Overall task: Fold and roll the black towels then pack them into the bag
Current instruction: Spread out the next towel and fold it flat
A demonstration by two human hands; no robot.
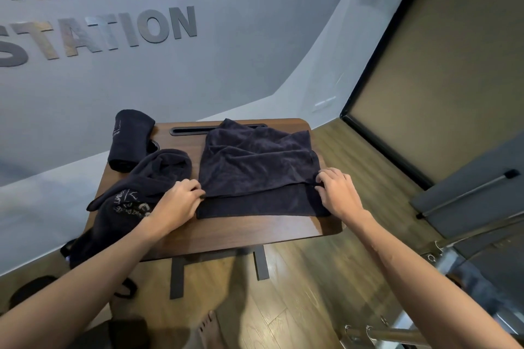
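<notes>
Three black cloth items on the small wooden table [226, 232]. One towel [255, 167] lies spread at centre-right, its upper layer folded over toward the near edge. The left hand [177, 201] pinches that fold's left corner with curled fingers; the right hand [337, 193] pinches the right corner the same way. One rolled towel [130, 140] sits at the far left corner (white print along it). One crumpled black bag [136, 195], printed too, slumps off the table's left side, just beside the left hand.
</notes>
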